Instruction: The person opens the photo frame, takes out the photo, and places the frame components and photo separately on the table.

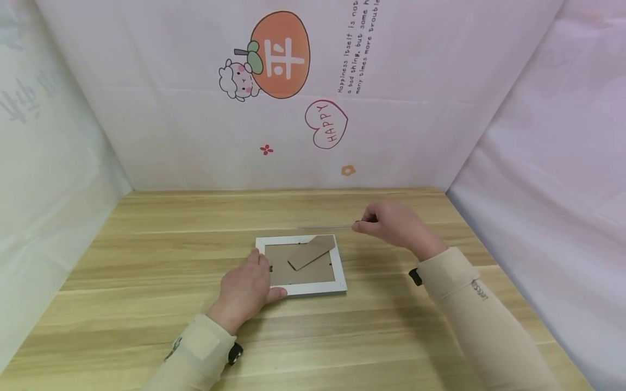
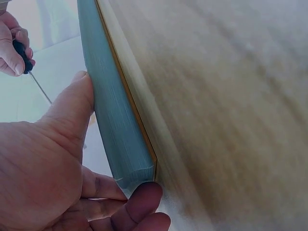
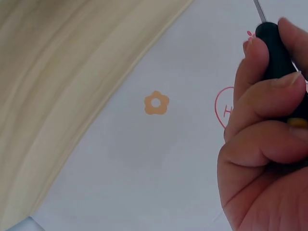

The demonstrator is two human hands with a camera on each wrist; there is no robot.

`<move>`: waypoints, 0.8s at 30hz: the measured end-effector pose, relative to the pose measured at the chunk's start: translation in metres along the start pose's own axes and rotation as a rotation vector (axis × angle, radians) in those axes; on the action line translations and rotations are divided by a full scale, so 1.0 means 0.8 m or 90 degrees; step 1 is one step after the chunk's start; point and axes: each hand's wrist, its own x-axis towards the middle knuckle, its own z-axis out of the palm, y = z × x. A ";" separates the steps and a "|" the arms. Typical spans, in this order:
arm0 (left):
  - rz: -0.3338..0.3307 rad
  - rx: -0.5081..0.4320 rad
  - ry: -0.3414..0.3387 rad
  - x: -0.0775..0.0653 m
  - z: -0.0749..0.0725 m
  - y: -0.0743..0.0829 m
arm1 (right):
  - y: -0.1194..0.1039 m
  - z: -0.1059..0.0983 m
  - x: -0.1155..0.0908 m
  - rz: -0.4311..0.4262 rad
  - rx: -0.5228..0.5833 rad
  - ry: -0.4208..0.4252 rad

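A white picture frame (image 1: 340, 274) lies face down on the wooden table, its brown backing board (image 1: 279, 255) showing. A brown stand leg (image 1: 313, 251) slants across the board and overlaps the frame's far right corner. My left hand (image 1: 246, 285) grips the frame's near left corner, thumb along the front edge; the left wrist view shows my fingers curled at the corner of the frame (image 2: 113, 106). My right hand (image 1: 393, 224) holds a screwdriver with a dark handle (image 3: 276, 50). Its thin shaft (image 1: 325, 226) points left, over the area beyond the frame's far edge.
White printed cloth (image 1: 195, 136) stands behind the wooden table (image 1: 161, 255), with more cloth along the left side (image 1: 54, 163) and the right side (image 1: 552, 179). Small dark tabs (image 1: 330, 264) sit around the inner border of the frame.
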 end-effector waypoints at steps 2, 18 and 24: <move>-0.003 0.004 0.001 -0.001 0.000 0.001 | 0.000 0.005 -0.003 0.007 0.016 0.010; -0.034 0.079 0.050 -0.011 0.000 0.018 | 0.005 0.032 -0.019 0.075 0.071 0.004; -0.046 0.085 0.060 -0.014 0.002 0.023 | 0.004 0.038 -0.021 0.091 0.086 -0.015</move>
